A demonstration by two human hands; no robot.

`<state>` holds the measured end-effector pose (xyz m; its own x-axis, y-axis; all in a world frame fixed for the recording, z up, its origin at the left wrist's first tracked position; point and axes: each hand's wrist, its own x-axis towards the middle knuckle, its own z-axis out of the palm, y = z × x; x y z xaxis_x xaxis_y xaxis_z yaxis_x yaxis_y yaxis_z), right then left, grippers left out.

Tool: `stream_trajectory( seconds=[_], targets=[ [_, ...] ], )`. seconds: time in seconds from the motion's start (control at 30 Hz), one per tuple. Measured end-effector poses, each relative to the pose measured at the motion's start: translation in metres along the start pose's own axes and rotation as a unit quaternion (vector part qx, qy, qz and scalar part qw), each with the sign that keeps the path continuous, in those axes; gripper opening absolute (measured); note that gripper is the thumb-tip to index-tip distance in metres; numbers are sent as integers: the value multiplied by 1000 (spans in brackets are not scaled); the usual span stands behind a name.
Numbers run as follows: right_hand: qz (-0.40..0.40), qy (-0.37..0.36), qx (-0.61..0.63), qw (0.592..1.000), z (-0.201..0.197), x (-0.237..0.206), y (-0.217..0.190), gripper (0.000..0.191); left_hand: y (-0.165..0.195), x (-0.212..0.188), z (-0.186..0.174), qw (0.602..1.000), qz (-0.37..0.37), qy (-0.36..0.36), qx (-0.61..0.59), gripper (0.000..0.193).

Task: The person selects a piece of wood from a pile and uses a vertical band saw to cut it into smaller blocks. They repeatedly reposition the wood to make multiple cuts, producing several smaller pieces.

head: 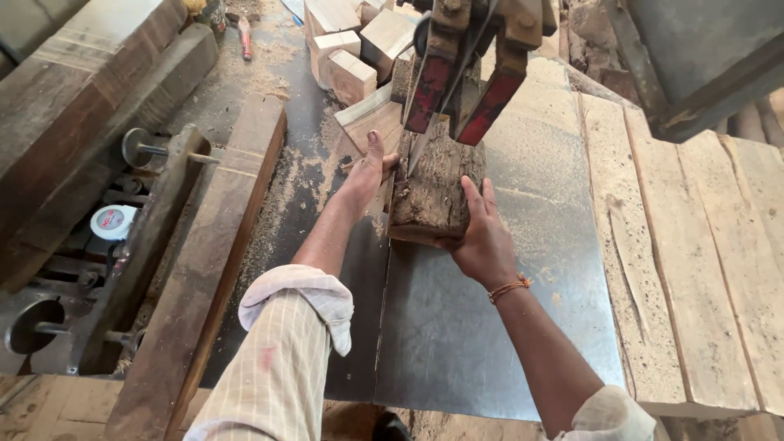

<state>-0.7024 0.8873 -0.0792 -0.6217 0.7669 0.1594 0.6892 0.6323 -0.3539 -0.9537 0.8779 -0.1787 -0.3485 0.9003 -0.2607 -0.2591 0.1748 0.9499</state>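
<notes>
A rough dark wood block (433,184) lies on the metal saw table (457,327), its far end under the red blade guide (457,90) of a band saw. My left hand (369,167) presses flat against the block's left side, fingers stretched forward. At the block's near right corner, my right hand (482,233) cups it, thumb under the end. A thin blade runs down into the block between the guide's two red arms.
Pale cut wood blocks (351,49) are stacked beyond the saw. A long wooden beam (220,245) runs along the table's left edge, with machine parts (98,245) further left. Sawdust-covered planks (694,245) lie to the right.
</notes>
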Motion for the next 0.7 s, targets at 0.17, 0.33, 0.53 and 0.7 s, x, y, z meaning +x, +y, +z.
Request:
stream_trajectory(
  seconds=[0.17,0.33,0.53,0.7],
  targets=[
    [2,3,1,1000,0,4,0,116,-3,5,0,1000,-2,3,2,120],
    [9,-2,-12,1000,-1,5,0,116,-4,6,2,1000,3,-5,-17,119],
    [17,-5,-14,1000,0,7,-2,117,-7,11,2,1000,11,-4,-17,118],
    [14,-2,-16,1000,1,10,-3,118,-4,14,3,1000,4,7,-23,118]
  ],
)
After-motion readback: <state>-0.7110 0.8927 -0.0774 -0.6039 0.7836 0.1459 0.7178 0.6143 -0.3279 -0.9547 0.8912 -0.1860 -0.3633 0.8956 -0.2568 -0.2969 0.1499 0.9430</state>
